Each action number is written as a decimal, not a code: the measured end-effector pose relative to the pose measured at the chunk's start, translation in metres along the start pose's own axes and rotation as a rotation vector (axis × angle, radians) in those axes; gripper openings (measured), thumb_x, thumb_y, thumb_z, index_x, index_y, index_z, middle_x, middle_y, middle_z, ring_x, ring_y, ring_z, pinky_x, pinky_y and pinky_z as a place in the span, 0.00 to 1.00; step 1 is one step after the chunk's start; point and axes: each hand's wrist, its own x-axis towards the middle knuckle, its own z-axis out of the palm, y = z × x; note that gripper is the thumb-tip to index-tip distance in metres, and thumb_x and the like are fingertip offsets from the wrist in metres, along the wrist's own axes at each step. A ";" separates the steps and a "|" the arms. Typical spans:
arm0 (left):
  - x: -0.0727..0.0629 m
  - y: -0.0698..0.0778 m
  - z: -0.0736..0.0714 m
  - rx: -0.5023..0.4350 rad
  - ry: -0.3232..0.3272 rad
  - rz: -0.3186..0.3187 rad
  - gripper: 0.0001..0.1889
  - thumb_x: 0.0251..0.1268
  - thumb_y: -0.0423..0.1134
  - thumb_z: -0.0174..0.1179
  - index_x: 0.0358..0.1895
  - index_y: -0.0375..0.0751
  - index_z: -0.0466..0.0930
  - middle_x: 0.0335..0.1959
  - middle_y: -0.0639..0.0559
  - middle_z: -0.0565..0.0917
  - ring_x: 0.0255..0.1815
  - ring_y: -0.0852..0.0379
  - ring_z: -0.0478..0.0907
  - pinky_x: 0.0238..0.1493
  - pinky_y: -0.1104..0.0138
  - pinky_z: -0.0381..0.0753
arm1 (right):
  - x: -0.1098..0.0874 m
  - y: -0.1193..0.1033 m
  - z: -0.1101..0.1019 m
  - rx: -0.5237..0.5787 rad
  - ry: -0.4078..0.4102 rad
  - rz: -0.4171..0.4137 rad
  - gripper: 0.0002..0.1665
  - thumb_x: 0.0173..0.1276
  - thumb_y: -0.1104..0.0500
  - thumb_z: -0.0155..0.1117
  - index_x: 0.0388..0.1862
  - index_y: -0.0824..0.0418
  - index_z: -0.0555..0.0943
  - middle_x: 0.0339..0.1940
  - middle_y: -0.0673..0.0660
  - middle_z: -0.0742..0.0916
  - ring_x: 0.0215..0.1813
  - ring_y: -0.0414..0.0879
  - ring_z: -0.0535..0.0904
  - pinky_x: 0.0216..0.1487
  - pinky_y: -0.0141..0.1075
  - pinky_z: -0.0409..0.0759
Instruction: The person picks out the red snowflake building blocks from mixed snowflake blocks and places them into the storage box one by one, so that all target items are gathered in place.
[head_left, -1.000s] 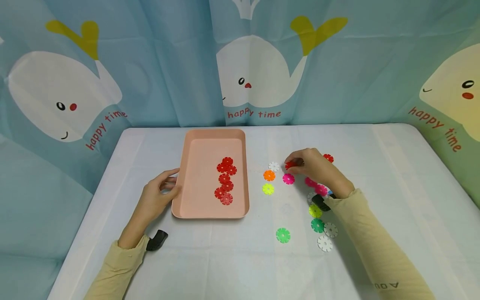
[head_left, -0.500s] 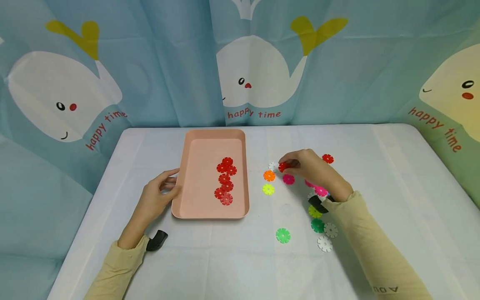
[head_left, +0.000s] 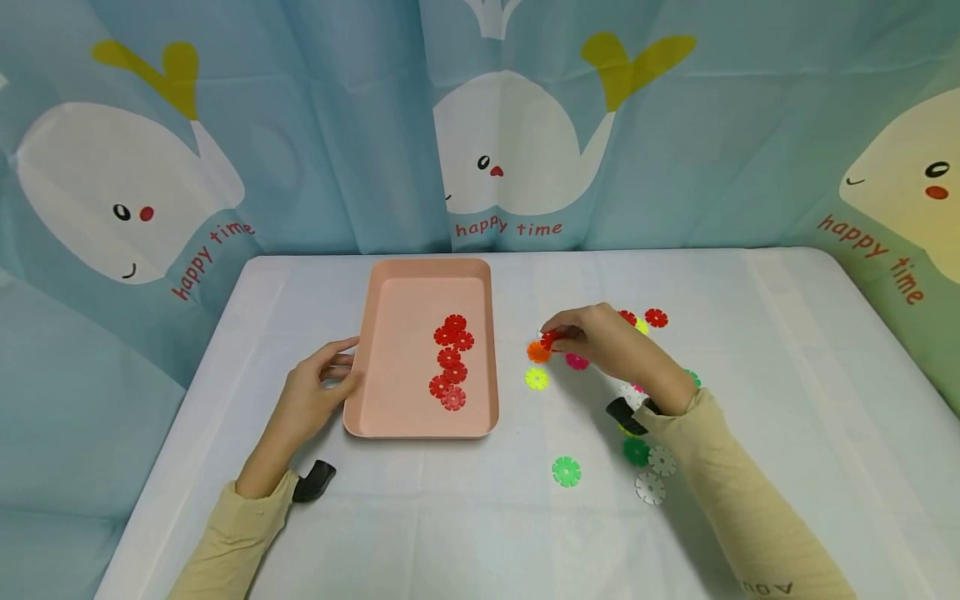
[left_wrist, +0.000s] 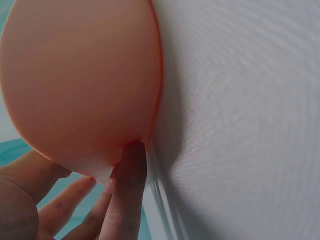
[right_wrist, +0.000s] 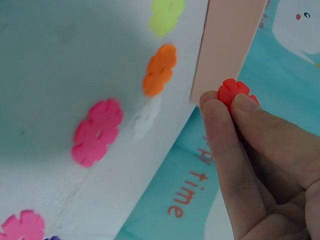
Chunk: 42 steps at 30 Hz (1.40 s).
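Observation:
Between thumb and fingertips, my right hand point(head_left: 600, 337) pinches a red notched snowflake disc point(right_wrist: 233, 90). In the head view that disc overlaps the white and orange discs point(head_left: 537, 352) on the table, right of the tray. My left hand point(head_left: 315, 392) touches the left side of the pink tray point(head_left: 420, 425), fingers and thumb spread apart along its edge. In the left wrist view its fingertips point(left_wrist: 134, 150) rest against the tray's wall. Several red discs point(head_left: 450, 358) lie in the tray's right half, some overlapping.
Loose discs lie about the right arm: a yellow one point(head_left: 536, 378), a magenta one point(head_left: 577, 361), a light green one point(head_left: 566, 472), a dark green one point(head_left: 636, 452) and white ones point(head_left: 650, 488). Red discs point(head_left: 656, 317) lie behind the right hand. A whale-print curtain point(head_left: 337, 125) hangs behind the table.
My right hand has moved left with the red disc, from above the magenta disc to over the white and orange ones. The left hand and the tray have stayed put.

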 end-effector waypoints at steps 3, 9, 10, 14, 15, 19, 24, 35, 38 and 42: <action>0.000 0.000 0.000 0.004 0.002 0.001 0.26 0.70 0.31 0.61 0.70 0.37 0.70 0.55 0.35 0.82 0.54 0.40 0.81 0.55 0.50 0.78 | 0.001 -0.005 0.002 0.003 -0.008 -0.010 0.15 0.62 0.70 0.71 0.48 0.67 0.85 0.38 0.55 0.90 0.39 0.45 0.85 0.44 0.39 0.84; 0.000 0.001 0.000 0.004 0.005 0.001 0.26 0.70 0.31 0.61 0.70 0.36 0.70 0.55 0.34 0.81 0.54 0.40 0.82 0.55 0.50 0.78 | 0.004 -0.014 0.005 -0.002 -0.023 -0.008 0.15 0.61 0.70 0.72 0.48 0.65 0.86 0.38 0.54 0.90 0.38 0.44 0.84 0.42 0.38 0.84; 0.000 0.001 0.000 0.004 0.005 0.001 0.26 0.70 0.31 0.61 0.70 0.36 0.70 0.55 0.34 0.82 0.54 0.40 0.82 0.55 0.51 0.78 | 0.005 -0.015 0.006 -0.002 -0.022 -0.012 0.16 0.60 0.69 0.72 0.48 0.65 0.86 0.38 0.54 0.90 0.38 0.44 0.84 0.42 0.37 0.84; 0.000 0.001 0.000 0.004 0.007 0.003 0.26 0.70 0.31 0.61 0.70 0.36 0.70 0.55 0.35 0.82 0.53 0.41 0.82 0.54 0.51 0.78 | 0.009 -0.020 0.008 0.010 -0.021 -0.047 0.14 0.60 0.69 0.73 0.46 0.64 0.86 0.37 0.54 0.89 0.38 0.43 0.85 0.43 0.37 0.84; 0.000 0.001 0.000 0.005 0.008 0.002 0.26 0.70 0.31 0.61 0.70 0.37 0.70 0.55 0.35 0.82 0.53 0.41 0.82 0.54 0.51 0.78 | 0.010 -0.022 0.009 0.014 -0.021 -0.058 0.13 0.60 0.69 0.73 0.45 0.64 0.86 0.37 0.53 0.89 0.38 0.43 0.85 0.44 0.38 0.84; 0.000 0.001 0.000 0.005 0.008 0.001 0.26 0.69 0.31 0.61 0.70 0.37 0.70 0.55 0.35 0.82 0.53 0.41 0.82 0.54 0.51 0.78 | 0.013 -0.028 0.011 0.021 -0.024 -0.095 0.10 0.60 0.69 0.73 0.42 0.63 0.87 0.35 0.53 0.89 0.38 0.42 0.85 0.45 0.38 0.84; 0.000 0.001 0.000 0.008 0.010 0.004 0.26 0.69 0.31 0.61 0.70 0.36 0.70 0.55 0.34 0.82 0.53 0.40 0.82 0.55 0.50 0.78 | 0.017 -0.034 0.014 0.020 -0.035 -0.102 0.11 0.62 0.69 0.72 0.44 0.63 0.87 0.37 0.53 0.89 0.41 0.45 0.85 0.46 0.38 0.84; -0.001 0.001 0.000 0.000 0.008 0.002 0.26 0.69 0.31 0.61 0.70 0.36 0.70 0.55 0.35 0.82 0.53 0.41 0.82 0.54 0.53 0.78 | 0.027 -0.043 0.022 0.024 -0.049 -0.149 0.12 0.62 0.69 0.71 0.45 0.64 0.87 0.38 0.54 0.90 0.41 0.45 0.86 0.47 0.38 0.84; 0.000 0.000 0.000 0.005 0.006 0.002 0.26 0.69 0.31 0.61 0.70 0.37 0.70 0.55 0.35 0.82 0.53 0.42 0.82 0.53 0.57 0.79 | 0.030 -0.046 0.025 0.023 -0.045 -0.154 0.11 0.61 0.69 0.72 0.44 0.64 0.88 0.37 0.54 0.90 0.40 0.44 0.86 0.46 0.37 0.84; 0.000 0.001 -0.001 0.007 0.006 0.001 0.26 0.69 0.32 0.61 0.70 0.37 0.70 0.54 0.36 0.82 0.53 0.43 0.83 0.50 0.67 0.78 | 0.034 -0.049 0.028 0.028 -0.043 -0.156 0.11 0.61 0.68 0.73 0.44 0.64 0.88 0.38 0.54 0.90 0.41 0.44 0.86 0.47 0.37 0.84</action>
